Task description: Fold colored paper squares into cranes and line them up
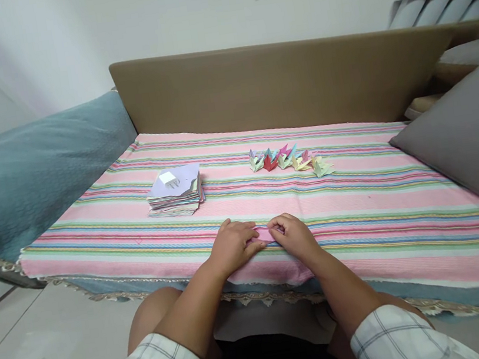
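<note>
Your left hand (235, 242) and right hand (292, 234) meet near the middle of the front edge of the striped cloth (358, 201), with a small pink paper (264, 234) between them. Your right thumb and forefinger are closed, apparently pinching its right end; your left thumb stands apart from the fingers at its left end, and you cannot tell from here whether they grip it or only press it down. Working low against the seat probably gives you a firm backing and keeps the paper from slipping. To the far left, a stack of paper sheets (176, 204) carries a white plug adapter (169, 179), likely set there as a weight to keep the top sheet from drifting. Farther back, right of the stack, folded paper shapes (283, 158) of several colours sit close together in a slanting cluster, well apart from your hands, presumably so that your wrists and sleeves cannot crush them.
</note>
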A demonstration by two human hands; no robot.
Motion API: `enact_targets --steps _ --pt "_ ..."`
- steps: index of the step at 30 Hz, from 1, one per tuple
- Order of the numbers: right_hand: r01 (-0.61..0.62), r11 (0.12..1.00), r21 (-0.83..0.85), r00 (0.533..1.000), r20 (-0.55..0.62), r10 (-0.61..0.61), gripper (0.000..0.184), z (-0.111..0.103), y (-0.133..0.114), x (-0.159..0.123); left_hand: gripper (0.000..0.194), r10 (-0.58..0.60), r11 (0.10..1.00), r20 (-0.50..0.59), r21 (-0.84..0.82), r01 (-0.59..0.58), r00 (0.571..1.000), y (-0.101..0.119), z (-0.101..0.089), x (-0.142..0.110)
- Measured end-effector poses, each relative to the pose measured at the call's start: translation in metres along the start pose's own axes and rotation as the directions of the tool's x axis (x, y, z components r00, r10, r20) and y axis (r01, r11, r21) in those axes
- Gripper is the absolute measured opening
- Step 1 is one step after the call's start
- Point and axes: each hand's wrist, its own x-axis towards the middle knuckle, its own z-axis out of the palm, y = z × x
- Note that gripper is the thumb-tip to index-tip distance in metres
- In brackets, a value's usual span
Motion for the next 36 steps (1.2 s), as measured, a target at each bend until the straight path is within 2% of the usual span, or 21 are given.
enact_targets --steps 6,12,21,26,30,36 --pt "0.043 0.998 -0.036 0.999 0.027 -0.042 0.018 -0.0045 0.0036 -0.0003 0.025 0.050 0.998 0.016 0.036 -0.051 0.999 0.0034 -0.0014 0.0030" --pt "0.007 1.000 -0.021 0.999 0.041 -0.006 0.015 -0.0085 0.0039 -0.0014 0.021 0.065 0.997 0.014 0.029 -0.066 0.998 0.0030 -0.0008 0.0024" --pt "0.134 0.989 -0.067 0.989 0.075 -0.129 0.014 -0.0091 0.0058 -0.0019 0.018 0.040 0.999 0.000 0.010 -0.040 0.999 -0.0012 0.0010 0.0008" --pt "0.121 0.990 -0.070 0.992 0.054 -0.118 0.013 -0.0075 0.0075 -0.0028 0.026 0.002 1.000 -0.016 0.022 -0.001 1.000 -0.0015 0.0030 0.0000" --pt "0.148 0.986 -0.080 0.988 0.063 -0.143 0.013 -0.0080 0.0070 -0.0027 0.035 0.030 0.998 -0.002 0.053 -0.029 1.000 -0.0015 0.0019 -0.0010" --pt "0.184 0.980 -0.079 0.981 0.076 -0.178 0.018 -0.0071 0.0093 -0.0032 0.032 0.079 0.992 -0.019 0.098 -0.077 0.997 -0.0052 0.0028 -0.0025"
